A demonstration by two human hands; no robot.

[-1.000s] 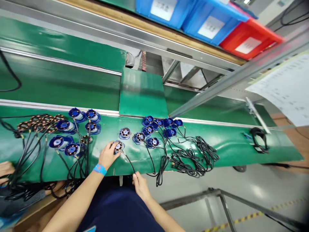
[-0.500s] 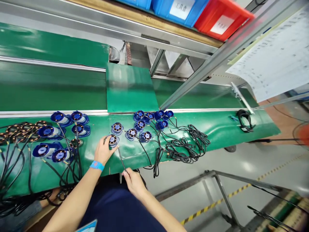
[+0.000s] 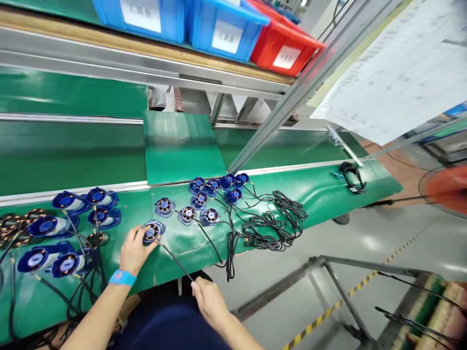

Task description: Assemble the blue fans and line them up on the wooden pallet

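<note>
My left hand (image 3: pixel 134 250), wearing a blue wristband (image 3: pixel 123 277), is closed round the near-left side of a blue motor housing (image 3: pixel 152 232) at the bench's front. A ring of copper coils shows inside this housing. From it a black cable (image 3: pixel 175 259) runs taut toward me, and its other visible end is pinched in my right hand (image 3: pixel 210 300), just off the bench edge. Just beyond sits another blue housing (image 3: pixel 165 206), with several more of the same kind (image 3: pixel 209 216) grouped to the right, their cables trailing rightward.
More blue housings (image 3: pixel 47 226) and bare copper coils (image 3: pixel 25 227) crowd the bench's left. Bundled black cables (image 3: pixel 273 228) lie right of centre. A metal post (image 3: pixel 270 129) rises behind. Blue bins (image 3: pixel 228 29) and a red bin (image 3: pixel 286 51) stand on the shelf above.
My right hand has moved rightward from the held housing, and the cable between my hands is longer and straighter. My left hand keeps its grip. The head view has shifted.
</note>
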